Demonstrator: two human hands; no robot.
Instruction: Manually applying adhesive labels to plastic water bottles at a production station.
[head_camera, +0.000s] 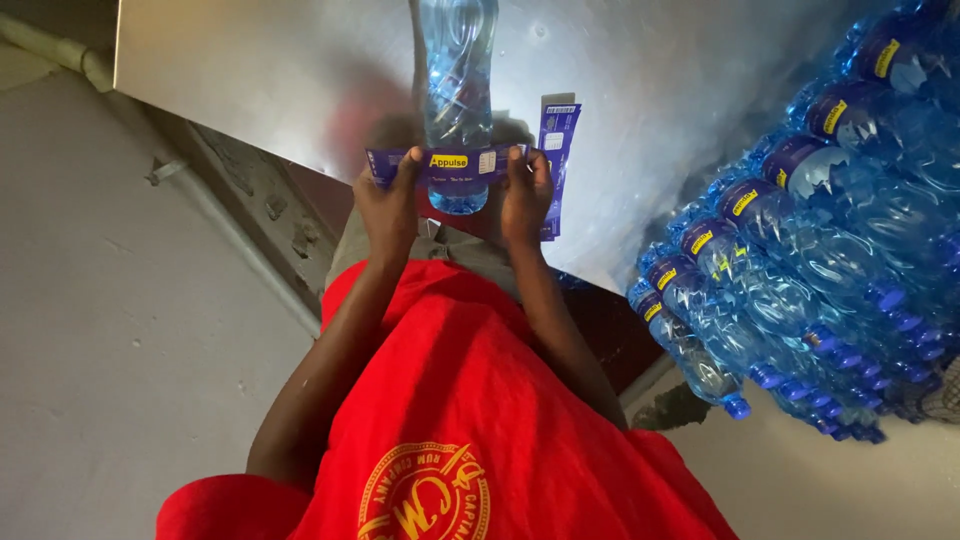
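A clear blue-tinted plastic bottle (458, 70) stands on a metal table (250, 70). Across its lower part stretches a dark blue label strip (448, 163) with a yellow patch. My left hand (388, 205) pinches the strip's left end and my right hand (524, 195) pinches its right end, holding it against the bottle. A second blue label strip (555, 140) hangs just right of my right hand.
A large stack of labelled blue water bottles (810, 250) with blue caps fills the right side, lying on their sides. A grey wall or floor surface (110, 330) lies to the left. My red shirt (440, 420) fills the lower middle.
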